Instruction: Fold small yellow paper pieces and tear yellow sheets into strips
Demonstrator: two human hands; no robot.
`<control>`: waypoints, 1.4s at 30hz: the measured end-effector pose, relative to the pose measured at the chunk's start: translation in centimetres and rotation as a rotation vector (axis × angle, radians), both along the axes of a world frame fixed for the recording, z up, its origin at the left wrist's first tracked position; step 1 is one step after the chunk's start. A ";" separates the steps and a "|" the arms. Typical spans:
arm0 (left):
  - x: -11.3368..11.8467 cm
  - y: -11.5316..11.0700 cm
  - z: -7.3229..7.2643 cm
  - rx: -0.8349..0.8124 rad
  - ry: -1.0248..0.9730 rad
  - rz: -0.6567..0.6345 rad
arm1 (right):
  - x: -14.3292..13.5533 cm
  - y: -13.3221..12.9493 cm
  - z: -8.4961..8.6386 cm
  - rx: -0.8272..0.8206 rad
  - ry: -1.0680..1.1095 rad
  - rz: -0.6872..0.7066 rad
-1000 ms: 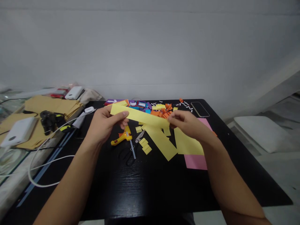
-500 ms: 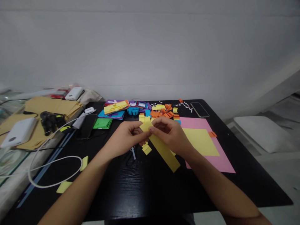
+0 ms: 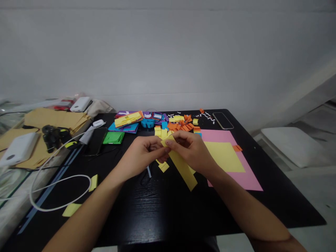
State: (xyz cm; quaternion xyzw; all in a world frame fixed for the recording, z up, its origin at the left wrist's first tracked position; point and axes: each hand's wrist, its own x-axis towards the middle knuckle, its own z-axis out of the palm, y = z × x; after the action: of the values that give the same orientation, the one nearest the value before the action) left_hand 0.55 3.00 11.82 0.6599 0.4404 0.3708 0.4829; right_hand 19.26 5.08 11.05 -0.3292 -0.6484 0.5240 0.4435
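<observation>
Between my two hands is a long yellow paper strip, its free end slanting down toward the table's front. My left hand pinches the strip's upper end with thumb and fingers. Close beside it, my right hand grips the same end, thumb on top. Small folded yellow paper pieces lie under and behind the hands. To the right, a yellow sheet rests on a larger pink sheet.
Orange paper pieces, a green paper stack and yellow folded strips lie at the back. A phone is at the back right. A white cable loops at left, near binoculars and a dark phone.
The strip's upper end looks narrower and has shifted slightly right between my fingers. Its free end sits a little further left. Both hands keep their pinch.
</observation>
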 end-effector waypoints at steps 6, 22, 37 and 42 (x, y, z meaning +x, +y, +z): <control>-0.6 0.0 0.0 0.260 0.103 0.081 | 0.3 0.0 0.4 -0.029 -0.040 -0.011; -1.5 0.1 0.4 0.736 0.241 0.129 | 0.6 -0.4 0.9 -0.127 -0.072 0.033; -1.4 0.0 0.5 0.727 0.240 0.142 | 0.4 -0.5 0.8 -0.119 -0.048 0.014; -1.4 0.0 0.5 0.761 0.237 0.133 | 0.4 -0.5 0.7 -0.100 -0.048 0.010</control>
State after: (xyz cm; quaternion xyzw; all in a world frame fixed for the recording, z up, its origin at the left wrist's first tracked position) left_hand -0.81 2.98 12.37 0.7999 0.3660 0.4589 0.1250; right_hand 19.62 4.55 11.77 -0.3602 -0.6334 0.5500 0.4082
